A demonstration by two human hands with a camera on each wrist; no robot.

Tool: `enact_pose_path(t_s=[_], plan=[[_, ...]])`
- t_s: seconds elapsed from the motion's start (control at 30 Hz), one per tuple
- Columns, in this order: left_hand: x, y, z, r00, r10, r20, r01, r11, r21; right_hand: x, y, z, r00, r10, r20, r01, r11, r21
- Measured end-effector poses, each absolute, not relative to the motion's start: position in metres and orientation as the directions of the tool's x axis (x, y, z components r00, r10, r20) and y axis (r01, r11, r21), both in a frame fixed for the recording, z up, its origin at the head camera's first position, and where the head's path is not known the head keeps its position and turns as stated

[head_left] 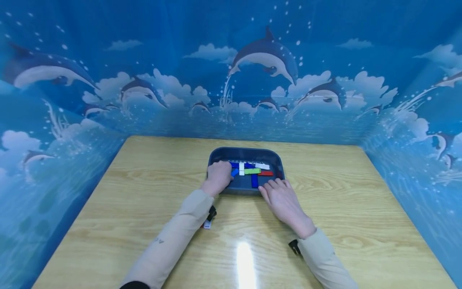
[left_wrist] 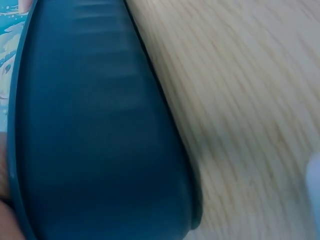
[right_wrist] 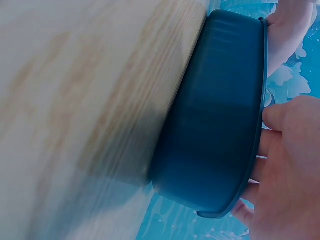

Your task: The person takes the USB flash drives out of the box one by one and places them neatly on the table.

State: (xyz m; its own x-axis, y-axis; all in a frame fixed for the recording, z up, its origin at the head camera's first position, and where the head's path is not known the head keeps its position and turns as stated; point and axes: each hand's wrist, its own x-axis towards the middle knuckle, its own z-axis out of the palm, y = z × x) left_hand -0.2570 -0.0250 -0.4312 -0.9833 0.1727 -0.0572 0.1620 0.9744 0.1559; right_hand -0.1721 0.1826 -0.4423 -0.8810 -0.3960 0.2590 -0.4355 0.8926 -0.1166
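A dark blue bin (head_left: pixel 245 151) stands on the wooden table, holding several small flat coloured bars. My left hand (head_left: pixel 217 176) reaches over its left rim with curled fingers. A light-blue bar (head_left: pixel 235 172) lies tilted at these fingertips, pinched there. At the front right corner, my right hand (head_left: pixel 283 200) grips the rim; in the right wrist view its fingers (right_wrist: pixel 269 143) curl over the edge to the inside. Among the bars are a green bar (head_left: pixel 252 171), a white bar (head_left: pixel 241 169), a red bar (head_left: pixel 266 173) and a dark blue bar (head_left: pixel 254 181).
A small white piece (head_left: pixel 207 224) with some red beside it lies on the table (head_left: pixel 151 176), partly under the left forearm. A dolphin-print curtain (head_left: pixel 252 92) encloses the back and sides. A light reflection shines near the table's front.
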Motion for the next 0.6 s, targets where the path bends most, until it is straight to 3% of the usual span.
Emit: enact_pose_path(t_s=[0.27, 0.6], plan=[[-0.254, -0.031, -0.431, -0.984, 0.177, -0.01, 0.167, 0.942, 0.29, -0.172, 0.182, -0.444, -0.886, -0.394, 0.245, -0.43, 0.896, -0.114], [-0.234, -0.047, -0.412, -0.987, 0.153, 0.05, 0.15, 0.764, 0.627, -0.172, 0.182, -0.443, -0.885, -0.393, 0.251, -0.431, 0.895, -0.117]])
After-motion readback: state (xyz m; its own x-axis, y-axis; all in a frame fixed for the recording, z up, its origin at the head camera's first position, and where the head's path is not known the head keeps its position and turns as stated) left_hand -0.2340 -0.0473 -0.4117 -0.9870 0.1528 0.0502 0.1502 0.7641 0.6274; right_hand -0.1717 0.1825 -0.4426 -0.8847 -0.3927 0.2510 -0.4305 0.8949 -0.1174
